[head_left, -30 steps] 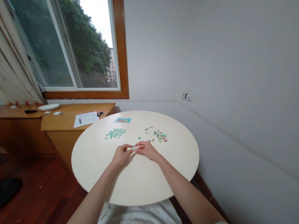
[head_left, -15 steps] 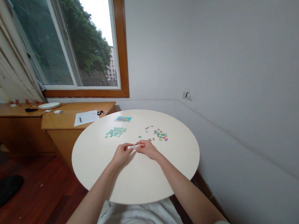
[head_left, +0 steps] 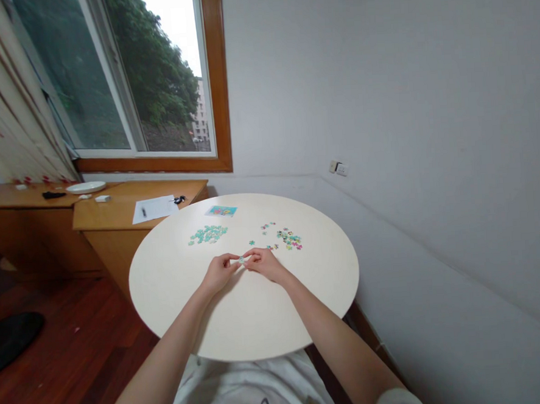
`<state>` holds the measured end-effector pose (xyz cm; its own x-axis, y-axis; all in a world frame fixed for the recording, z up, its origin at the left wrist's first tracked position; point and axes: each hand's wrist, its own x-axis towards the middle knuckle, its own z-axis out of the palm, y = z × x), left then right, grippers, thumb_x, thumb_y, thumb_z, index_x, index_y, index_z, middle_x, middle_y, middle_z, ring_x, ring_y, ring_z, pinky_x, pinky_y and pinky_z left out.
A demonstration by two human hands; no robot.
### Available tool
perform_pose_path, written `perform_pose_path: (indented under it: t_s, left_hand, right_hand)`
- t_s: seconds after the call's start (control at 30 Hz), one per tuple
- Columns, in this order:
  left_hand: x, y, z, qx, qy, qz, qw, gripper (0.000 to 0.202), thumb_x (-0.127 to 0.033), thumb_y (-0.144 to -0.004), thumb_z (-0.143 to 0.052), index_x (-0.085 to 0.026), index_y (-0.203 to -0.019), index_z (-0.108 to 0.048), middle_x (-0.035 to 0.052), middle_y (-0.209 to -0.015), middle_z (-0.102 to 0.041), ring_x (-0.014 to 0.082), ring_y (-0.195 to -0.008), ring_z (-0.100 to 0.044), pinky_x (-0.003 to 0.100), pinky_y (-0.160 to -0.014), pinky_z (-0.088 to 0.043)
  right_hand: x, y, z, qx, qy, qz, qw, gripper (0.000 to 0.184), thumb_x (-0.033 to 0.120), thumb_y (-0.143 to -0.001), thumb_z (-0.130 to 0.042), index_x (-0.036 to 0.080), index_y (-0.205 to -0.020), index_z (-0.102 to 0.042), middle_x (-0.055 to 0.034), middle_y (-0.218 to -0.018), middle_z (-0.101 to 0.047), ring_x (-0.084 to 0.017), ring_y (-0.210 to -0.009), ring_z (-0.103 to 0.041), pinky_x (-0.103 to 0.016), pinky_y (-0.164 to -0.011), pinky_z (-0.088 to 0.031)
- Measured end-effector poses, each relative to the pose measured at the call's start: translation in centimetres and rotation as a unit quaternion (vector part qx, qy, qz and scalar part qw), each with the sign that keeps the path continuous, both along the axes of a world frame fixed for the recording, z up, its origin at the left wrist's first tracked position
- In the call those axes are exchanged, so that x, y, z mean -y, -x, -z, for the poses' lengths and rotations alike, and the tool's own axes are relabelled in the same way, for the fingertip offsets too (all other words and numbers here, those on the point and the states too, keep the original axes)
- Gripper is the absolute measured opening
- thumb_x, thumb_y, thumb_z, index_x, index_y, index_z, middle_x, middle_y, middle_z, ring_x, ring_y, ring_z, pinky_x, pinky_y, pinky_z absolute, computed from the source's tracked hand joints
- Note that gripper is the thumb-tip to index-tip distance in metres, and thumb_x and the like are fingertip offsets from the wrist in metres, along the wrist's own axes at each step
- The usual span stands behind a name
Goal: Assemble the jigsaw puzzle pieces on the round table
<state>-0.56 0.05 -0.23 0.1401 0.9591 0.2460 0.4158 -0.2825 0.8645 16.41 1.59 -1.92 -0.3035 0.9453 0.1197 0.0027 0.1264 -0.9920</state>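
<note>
Between my fingertips, over the middle of the round white table (head_left: 259, 318), is a small pale jigsaw puzzle piece (head_left: 241, 260); whether it is one piece or two joined I cannot tell. My left hand (head_left: 220, 272) pinches it from the left. From the right, my right hand (head_left: 265, 264) pinches it too. A green puzzle piece (head_left: 252, 243) lies just beyond my fingers. Farther left spreads a pile of teal puzzle pieces (head_left: 208, 234). To the right sits a pile of mixed-colour pieces (head_left: 290, 238), with several loose ones around it.
A colourful picture card (head_left: 222, 211) lies near the table's far edge. Left of the table, a wooden cabinet (head_left: 106, 219) bears a paper sheet (head_left: 154, 209), keys (head_left: 179, 199) and a white plate (head_left: 86, 187). The wall stands close on the right.
The view has tilted slightly, so the table sits a little higher in the picture. Both hands keep their pinch on the puzzle piece, with only slight finger movement.
</note>
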Motion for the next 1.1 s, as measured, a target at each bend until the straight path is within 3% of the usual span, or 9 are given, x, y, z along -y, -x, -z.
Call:
perform_pose_path:
  t_s: [0.73, 1.1]
  left_hand:
    - [0.29, -0.03, -0.31, 0.008, 0.004, 0.002, 1.0, 0.05, -0.054, -0.058, -0.064, -0.009, -0.08, -0.069, -0.0082, -0.046, -0.031, 0.0075, -0.046, -0.027, 0.024, -0.05, -0.017]
    - [0.0, -0.02, 0.07, 0.007, 0.003, -0.005, 1.0, 0.049, -0.054, -0.058, -0.063, -0.01, -0.079, -0.069, -0.0079, -0.046, -0.031, 0.0077, -0.047, -0.027, 0.024, -0.05, -0.018]
  right_hand:
    - [0.25, 0.0, -0.23, 0.007, -0.007, 0.0, 1.0, 0.035, 0.032, -0.056, -0.073, 0.015, -0.084, -0.063, 0.0037, -0.058, -0.06, -0.01, -0.056, -0.054, -0.026, -0.06, -0.042]
    - [0.04, 0.07, -0.05, 0.017, -0.017, 0.003, 1.0, 0.034, 0.033, -0.057, -0.072, 0.015, -0.084, -0.063, 0.0045, -0.057, -0.058, -0.008, -0.052, -0.049, -0.024, -0.054, -0.037]
